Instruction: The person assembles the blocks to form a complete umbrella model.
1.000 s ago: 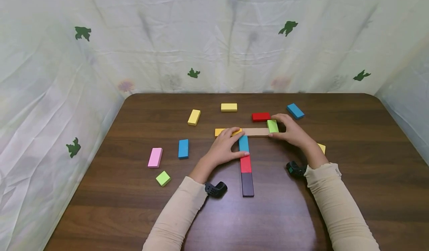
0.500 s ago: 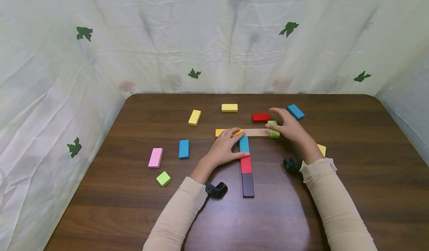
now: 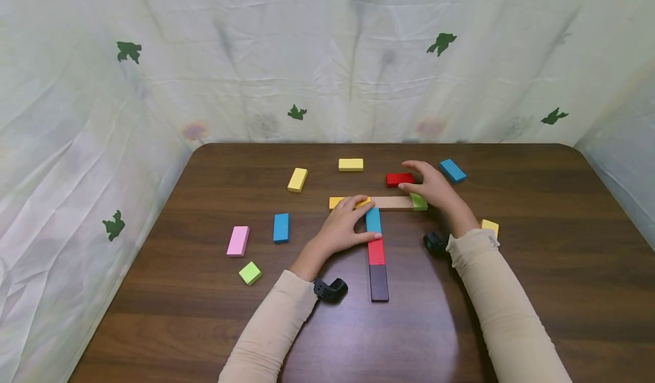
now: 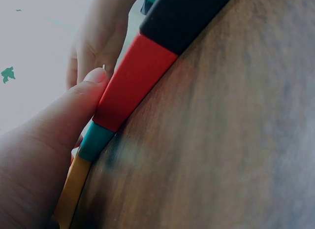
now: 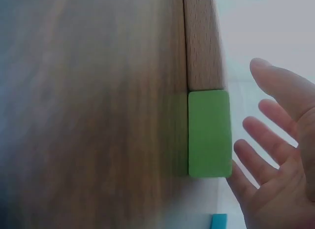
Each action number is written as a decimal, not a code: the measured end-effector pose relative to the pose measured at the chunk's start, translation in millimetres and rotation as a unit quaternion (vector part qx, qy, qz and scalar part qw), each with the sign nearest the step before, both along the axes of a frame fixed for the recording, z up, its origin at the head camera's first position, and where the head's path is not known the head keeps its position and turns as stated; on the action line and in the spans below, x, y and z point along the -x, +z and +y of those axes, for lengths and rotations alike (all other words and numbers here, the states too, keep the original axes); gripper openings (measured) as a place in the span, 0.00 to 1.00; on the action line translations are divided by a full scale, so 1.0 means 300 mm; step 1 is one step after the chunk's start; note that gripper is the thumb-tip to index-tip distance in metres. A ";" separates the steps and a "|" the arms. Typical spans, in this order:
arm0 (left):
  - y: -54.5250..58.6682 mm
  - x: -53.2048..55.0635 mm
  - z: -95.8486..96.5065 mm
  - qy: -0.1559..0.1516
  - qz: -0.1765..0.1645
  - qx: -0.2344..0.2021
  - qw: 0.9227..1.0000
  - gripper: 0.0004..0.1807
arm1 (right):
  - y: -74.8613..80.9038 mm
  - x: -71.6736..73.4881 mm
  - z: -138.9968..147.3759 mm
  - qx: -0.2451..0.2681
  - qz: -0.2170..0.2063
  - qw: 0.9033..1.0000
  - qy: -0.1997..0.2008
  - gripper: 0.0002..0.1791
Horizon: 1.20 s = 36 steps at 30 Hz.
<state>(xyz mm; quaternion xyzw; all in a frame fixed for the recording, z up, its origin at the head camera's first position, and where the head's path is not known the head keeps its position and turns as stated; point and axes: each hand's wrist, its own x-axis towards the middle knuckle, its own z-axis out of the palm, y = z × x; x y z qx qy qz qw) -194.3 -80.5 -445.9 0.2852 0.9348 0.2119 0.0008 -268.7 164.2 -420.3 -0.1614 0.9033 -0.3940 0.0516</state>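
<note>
In the head view, wooden blocks form a T. Its crossbar joins an orange block (image 3: 335, 202), a plain wood block (image 3: 391, 203) and a green block (image 3: 419, 203); the stem runs through a blue block (image 3: 373, 219), a red one (image 3: 376, 253) and a dark one (image 3: 379, 284). My left hand (image 3: 338, 229) rests at the joint, fingers over the orange block and thumb by the blue-red seam. My right hand (image 3: 435, 192) hovers with fingers spread beside a loose red block (image 3: 398, 180); whether it touches is unclear. The green block (image 5: 210, 134) lies apart from the right thumb.
Loose yellow blocks (image 3: 351, 165) and a blue block (image 3: 452, 170) lie toward the far edge. To the left are a blue block (image 3: 281, 228), a pink block (image 3: 237, 241) and a small green block (image 3: 250, 273). One yellow block (image 3: 489, 228) sits by the right wrist.
The right hand has let go of the green block, which now lies at the crossbar's right end. It has moved away and left toward the loose red block. The left hand has stayed put.
</note>
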 end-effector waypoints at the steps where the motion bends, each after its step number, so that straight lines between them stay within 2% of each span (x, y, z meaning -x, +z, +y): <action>1: 0.000 0.000 0.000 0.000 -0.001 -0.001 1.000 0.41 | -0.003 0.003 -0.002 0.001 -0.002 1.000 0.001 0.32; 10: 0.002 -0.003 0.000 -0.001 0.000 0.006 1.000 0.41 | -0.016 0.022 -0.023 0.001 -0.029 1.000 0.000 0.28; 24: 0.002 0.001 0.001 0.000 0.001 0.006 1.000 0.40 | -0.034 0.048 -0.050 -0.028 -0.026 0.999 -0.030 0.22; 36: 0.002 0.002 0.001 0.000 -0.006 0.007 1.000 0.41 | -0.036 0.055 -0.062 -0.011 -0.025 0.998 -0.058 0.20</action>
